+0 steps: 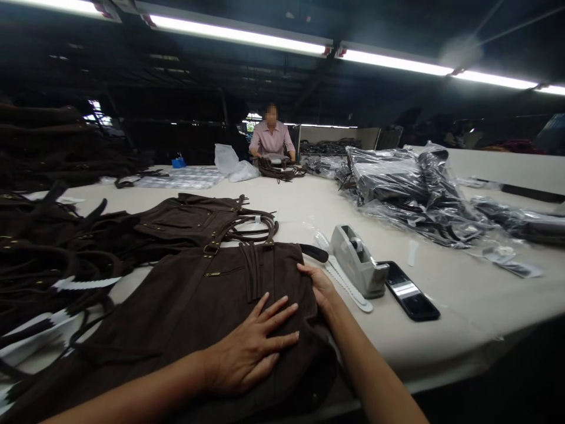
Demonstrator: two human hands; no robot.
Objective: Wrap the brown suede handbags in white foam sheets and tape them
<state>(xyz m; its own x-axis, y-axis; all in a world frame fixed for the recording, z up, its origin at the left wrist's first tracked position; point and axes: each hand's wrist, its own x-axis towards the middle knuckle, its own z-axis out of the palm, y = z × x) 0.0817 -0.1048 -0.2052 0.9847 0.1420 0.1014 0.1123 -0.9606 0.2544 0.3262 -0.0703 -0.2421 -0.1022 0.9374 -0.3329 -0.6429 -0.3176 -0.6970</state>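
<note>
A dark brown bag (189,294) with a short zip, hanging strips and handles lies flat at the near side of the table. My left hand (253,347) rests on its front with the fingers spread. At the bag's right edge is my right hand (318,284), its fingertips at the side below a dark strap end (314,253); part of that hand is hidden, and the side of the bag lies between thumb and fingers. Just right of it stand a grey tape dispenser (358,262) and a white scalloped strip (348,287).
A black phone (412,291) lies beside the dispenser. More brown bags (189,218) are on the left. Plastic-wrapped bags (397,182) are heaped at the right back. Across the table (477,294), a person (272,138) handles another bag (278,166).
</note>
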